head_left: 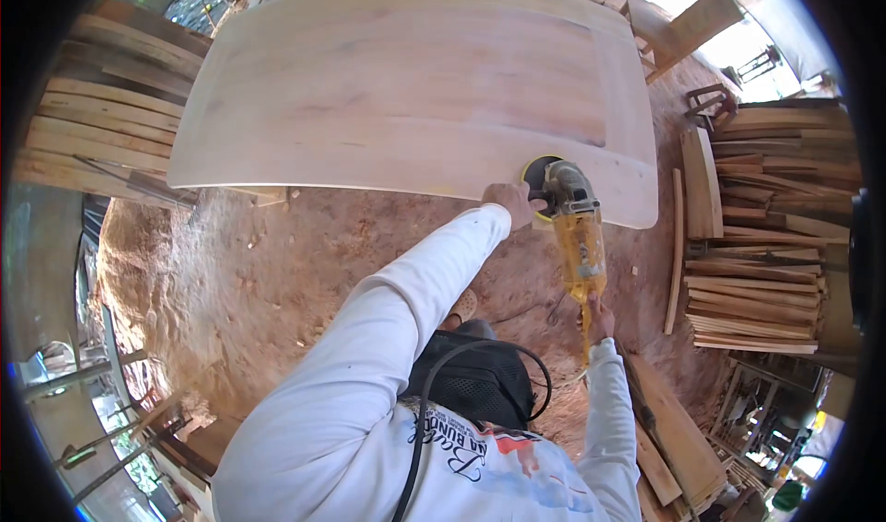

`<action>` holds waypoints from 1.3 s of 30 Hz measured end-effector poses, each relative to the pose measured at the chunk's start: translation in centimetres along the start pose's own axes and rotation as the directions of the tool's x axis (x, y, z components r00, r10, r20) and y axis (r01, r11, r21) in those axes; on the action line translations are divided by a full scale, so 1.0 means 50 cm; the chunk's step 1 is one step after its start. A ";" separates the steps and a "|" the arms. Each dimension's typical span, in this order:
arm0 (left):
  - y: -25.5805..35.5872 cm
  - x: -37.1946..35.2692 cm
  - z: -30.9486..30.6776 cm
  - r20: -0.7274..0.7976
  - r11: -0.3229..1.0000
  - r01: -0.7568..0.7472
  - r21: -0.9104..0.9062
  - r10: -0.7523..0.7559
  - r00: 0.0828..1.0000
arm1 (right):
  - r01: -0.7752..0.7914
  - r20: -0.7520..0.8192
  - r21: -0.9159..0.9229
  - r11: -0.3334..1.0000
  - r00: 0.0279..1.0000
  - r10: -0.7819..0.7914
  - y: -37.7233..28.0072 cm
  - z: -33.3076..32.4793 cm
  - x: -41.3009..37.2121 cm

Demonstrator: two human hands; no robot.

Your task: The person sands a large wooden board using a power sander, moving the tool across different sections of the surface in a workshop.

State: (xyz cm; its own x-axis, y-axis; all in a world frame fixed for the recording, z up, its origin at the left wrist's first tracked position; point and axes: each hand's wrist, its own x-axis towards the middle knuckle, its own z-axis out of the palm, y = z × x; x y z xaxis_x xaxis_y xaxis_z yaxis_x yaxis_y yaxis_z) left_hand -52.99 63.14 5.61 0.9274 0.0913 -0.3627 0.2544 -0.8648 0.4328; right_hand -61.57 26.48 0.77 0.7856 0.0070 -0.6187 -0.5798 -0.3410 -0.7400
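Observation:
A yellow and grey power sander [580,245] lies with its round disc [537,182] against the near right edge of a large pale wooden panel [397,88]. My left hand [513,203] is closed around the side handle by the disc. Farther back on the tool, my right hand [595,319] grips the rear handle; some of its fingers are hidden. The panel has rounded corners and a pale, dusty surface with darker patches.
Stacked boards [111,125] stand at the left, and cut wood strips [757,300] are piled at the right. Loose planks [678,430] lie at lower right. A black cable [427,411] loops over my body. The ground [277,273] is reddish dirt.

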 end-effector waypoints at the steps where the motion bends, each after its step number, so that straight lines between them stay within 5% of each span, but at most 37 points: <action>1: -0.004 0.000 0.001 0.003 1.000 -0.003 -0.003 0.003 1.000 | 0.005 -0.001 -0.010 1.000 1.000 -0.005 0.002 0.001 0.001; 8: -0.127 -0.075 -0.046 0.003 0.998 0.055 0.023 -0.055 0.998 | 0.007 0.068 -0.096 0.995 0.998 0.000 -0.008 0.112 -0.014; 15: -0.372 -0.187 -0.122 -0.045 0.986 0.158 -0.044 -0.160 0.986 | 0.050 0.231 -0.124 0.991 0.973 -0.020 -0.077 0.346 -0.076; 18: -0.489 -0.228 -0.142 -0.084 0.984 0.171 -0.043 -0.174 0.981 | 0.166 0.221 -0.351 0.922 0.971 -0.091 -0.091 0.454 -0.089; 25: -0.746 -0.317 -0.221 -0.089 0.954 0.293 -0.065 -0.298 0.950 | 0.221 0.317 -0.550 0.805 0.947 -0.043 -0.114 0.717 -0.115; 39: -1.184 -0.467 -0.276 -0.169 0.883 0.469 0.036 -0.457 0.873 | 0.414 0.531 -0.634 0.653 0.847 -0.021 -0.267 1.091 -0.255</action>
State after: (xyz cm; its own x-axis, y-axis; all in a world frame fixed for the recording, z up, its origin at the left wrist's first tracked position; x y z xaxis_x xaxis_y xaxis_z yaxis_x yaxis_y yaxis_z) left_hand -85.92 118.98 -0.17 0.7400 0.5585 -0.3749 0.6496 -0.7380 0.1826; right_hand -75.64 82.23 4.15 0.5631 0.5124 -0.6483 0.0833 -0.8157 -0.5724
